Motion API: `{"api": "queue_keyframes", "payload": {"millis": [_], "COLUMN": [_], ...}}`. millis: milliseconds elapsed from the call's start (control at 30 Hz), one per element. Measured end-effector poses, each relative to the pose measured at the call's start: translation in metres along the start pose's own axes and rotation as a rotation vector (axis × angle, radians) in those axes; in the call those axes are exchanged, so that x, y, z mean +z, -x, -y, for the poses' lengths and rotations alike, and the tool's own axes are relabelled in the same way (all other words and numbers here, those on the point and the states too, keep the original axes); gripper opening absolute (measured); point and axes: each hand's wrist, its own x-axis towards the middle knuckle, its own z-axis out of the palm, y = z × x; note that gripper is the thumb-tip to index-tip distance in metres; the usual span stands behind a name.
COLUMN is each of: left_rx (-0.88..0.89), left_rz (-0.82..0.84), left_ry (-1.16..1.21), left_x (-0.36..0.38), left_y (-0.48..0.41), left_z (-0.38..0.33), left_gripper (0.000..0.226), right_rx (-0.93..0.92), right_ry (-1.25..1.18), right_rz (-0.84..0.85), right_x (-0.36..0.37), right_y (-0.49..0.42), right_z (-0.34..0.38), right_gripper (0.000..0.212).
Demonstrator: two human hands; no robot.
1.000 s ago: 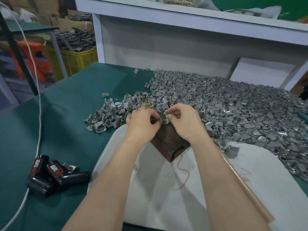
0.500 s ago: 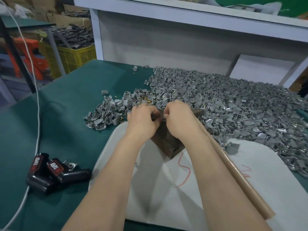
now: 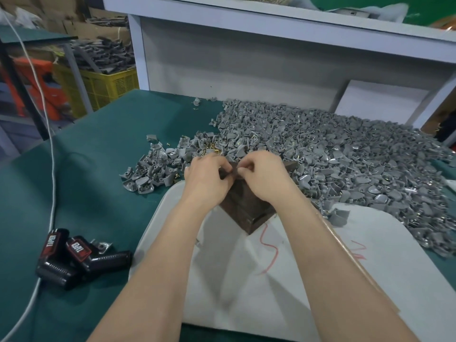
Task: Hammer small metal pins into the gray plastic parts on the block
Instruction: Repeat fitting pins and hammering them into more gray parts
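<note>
Head view: we see 2 bare forearms reaching forward over a white board (image 3: pixel 308 280) that lies on the green table cover (image 3: pixel 93 193). The dark wooden block (image 3: pixel 246 213) stands on the far part of this board, 1 corner turned toward us. The left hand (image 3: pixel 206 180) and the right hand (image 3: pixel 267 178) meet over the block's top, knuckles up and fingers curled inward. Their fingertips are nearly touching, and both pinch a small piece (image 3: pixel 233 172) right at the block's upper edge. Motion blur keeps us from saying whether it is a plastic part, a pin or both. Just behind and to the right of the block, a broad heap of gray plastic parts (image 3: pixel 333 156) covers the table up to the white back panel (image 3: pixel 246 70). A thinner scatter of them lies left of the hands. Among these, just beyond the left hand, we see a small cluster of brass pins (image 3: pixel 209 149). 1 loose gray part (image 3: pixel 339 215) sits on the board near the right forearm. At the near left, 2 black tools (image 3: pixel 79 257) with red labels lie touching each other on the cover. A white cable (image 3: pixel 47 124) runs past them. A yellow crate (image 3: pixel 108 82) stands beyond the table's left edge.
</note>
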Motion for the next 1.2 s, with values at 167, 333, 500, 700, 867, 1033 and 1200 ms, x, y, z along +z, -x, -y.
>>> {"api": "queue_keyframes", "payload": {"millis": [167,333,500,700,867,1033,1200], "left_rx": [-0.004,0.009,0.023,0.032,0.042,0.039,0.036], "left_rz": [0.006,0.002,0.017,0.025,0.024,0.020,0.021], "left_ry": [0.025,0.025,0.009,0.012,0.003,0.004,0.007], "left_x": [0.002,0.001,0.002,0.002,0.002,0.002,0.001], "left_y": [0.000,-0.001,-0.002,-0.002,-0.003,-0.002,-0.002], "left_z": [0.001,0.002,0.003,0.002,0.002,0.001,0.002], "left_gripper": [0.007,0.004,0.003,0.006,0.005,0.007,0.011], "right_rx": [0.118,0.038,0.015,0.064,0.112,0.124,0.065], "right_ry": [-0.354,-0.284,-0.218,-0.215,-0.240,-0.225,-0.138], "right_rz": [-0.133,-0.149,-0.174,-0.188,-0.184,-0.170,-0.143], "right_x": [0.003,0.014,0.018,0.019,0.018,0.016,0.013], "right_y": [0.010,0.010,0.012,0.010,0.008,0.009,0.011], "right_z": [-0.020,-0.012,-0.010,-0.006,-0.004,-0.002,0.001], "right_gripper": [0.015,0.010,0.010,0.012,0.012,0.014,0.013]}}
